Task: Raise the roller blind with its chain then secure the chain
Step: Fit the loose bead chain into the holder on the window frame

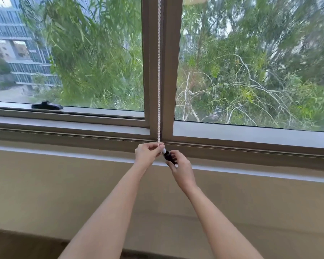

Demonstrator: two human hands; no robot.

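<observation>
From the head view, the left hand point(148, 152) was pinched shut on the white beaded plastic chain point(159, 71), which ran straight up from it. Touching it on the right, the right hand point(179, 166) gripped a small black plastic chain holder point(168, 157). The blind's pale bottom edge point(195, 0) sat far above. I feared the beads might slip free if that pinch loosened, letting the blind drop.

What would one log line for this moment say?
blind: mostly raised | left hand: grips chain bottom | right hand: holds dark chain holder | step: securing
</observation>
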